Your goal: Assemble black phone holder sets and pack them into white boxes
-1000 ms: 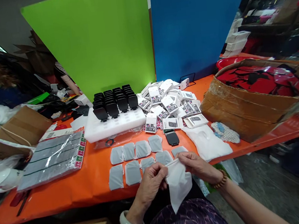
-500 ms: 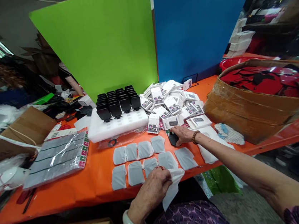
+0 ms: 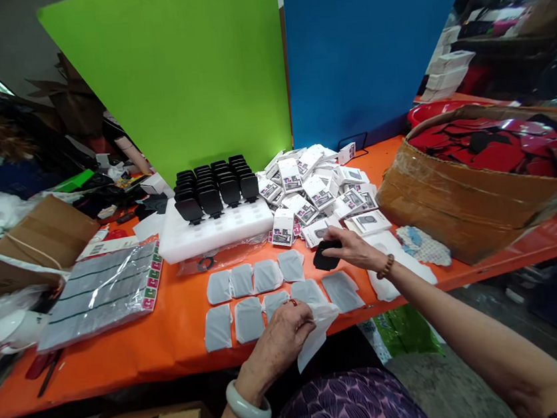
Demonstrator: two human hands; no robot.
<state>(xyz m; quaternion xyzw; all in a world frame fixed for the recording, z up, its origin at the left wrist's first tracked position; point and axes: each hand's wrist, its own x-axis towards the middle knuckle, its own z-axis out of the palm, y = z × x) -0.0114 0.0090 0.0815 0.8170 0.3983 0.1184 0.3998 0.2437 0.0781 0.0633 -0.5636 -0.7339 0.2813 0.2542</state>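
Note:
My right hand grips a small black device just above the orange table, in front of a heap of small white boxes. My left hand pinches a white pouch at the table's near edge. Two rows of filled grey-white pouches lie between the hands. Behind them a white foam tray carries rows of the same black devices.
A stack of white pouches lies right of my right hand. A large cardboard box of red items stands at the right. Bagged grey sheets and a cardboard box lie left. Green and blue boards stand behind.
My right hand let go of the white pouch, reached forward to the black device on the table and lifted it. My left hand kept the pouch near the table edge.

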